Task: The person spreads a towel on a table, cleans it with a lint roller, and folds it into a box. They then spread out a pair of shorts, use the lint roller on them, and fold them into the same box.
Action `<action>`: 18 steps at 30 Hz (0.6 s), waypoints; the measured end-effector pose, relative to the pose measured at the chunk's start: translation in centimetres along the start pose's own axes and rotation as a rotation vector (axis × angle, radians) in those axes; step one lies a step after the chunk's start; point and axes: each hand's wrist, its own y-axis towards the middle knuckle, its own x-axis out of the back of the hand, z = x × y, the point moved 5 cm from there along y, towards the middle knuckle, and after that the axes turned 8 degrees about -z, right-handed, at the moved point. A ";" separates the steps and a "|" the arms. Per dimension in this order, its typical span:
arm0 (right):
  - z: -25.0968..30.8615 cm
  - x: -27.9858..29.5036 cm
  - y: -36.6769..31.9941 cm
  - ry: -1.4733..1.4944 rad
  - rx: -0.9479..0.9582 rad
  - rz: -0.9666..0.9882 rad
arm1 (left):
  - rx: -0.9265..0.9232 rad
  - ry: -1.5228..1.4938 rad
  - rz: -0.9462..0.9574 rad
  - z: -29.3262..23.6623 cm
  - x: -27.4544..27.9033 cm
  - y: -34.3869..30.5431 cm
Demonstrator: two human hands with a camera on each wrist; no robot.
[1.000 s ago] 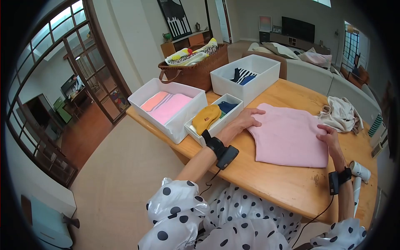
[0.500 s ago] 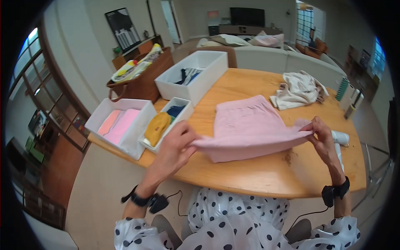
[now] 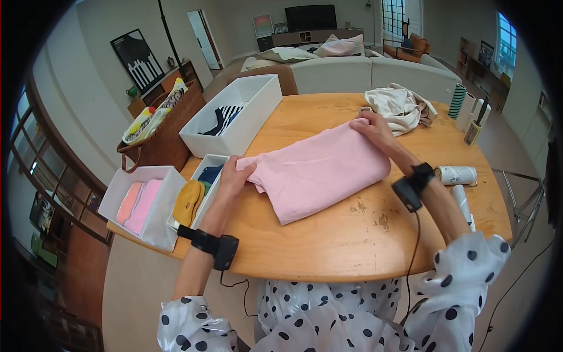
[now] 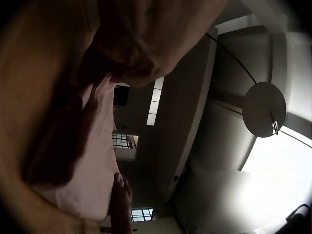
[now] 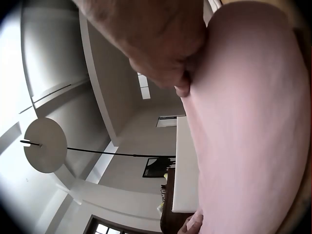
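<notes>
A folded pink garment (image 3: 322, 173) spans the middle of the wooden table, slanting up to the right. My left hand (image 3: 236, 175) pinches its left corner, thumb on top. At the far right edge my right hand (image 3: 375, 130) grips the cloth, with a rounded fold hanging below it. In the left wrist view, pink cloth (image 4: 95, 161) stretches from the left hand (image 4: 141, 44) towards the other hand. The right wrist view shows the right hand (image 5: 156, 44) with its fingertips on the cloth's edge; the broad pink side (image 5: 248, 117) fills much of that view.
Left of the garment stand a narrow white box (image 3: 216, 193) with a mustard item, a white box (image 3: 169, 214) with pink and orange cloth, a larger white bin (image 3: 258, 108) and a brown basket (image 3: 170, 135). Crumpled cream cloth (image 3: 399, 105) and a lint roller (image 3: 456, 175) lie right.
The garment was flat, then its near part was lifted and folded over away from the body. Now both hands hold its far edge, the right hand further forward. The head view has turned right.
</notes>
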 end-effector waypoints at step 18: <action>2.4 -8.4 -7.0 -0.806 0.709 0.360 | -0.580 0.892 0.195 -6.2 -12.6 -6.6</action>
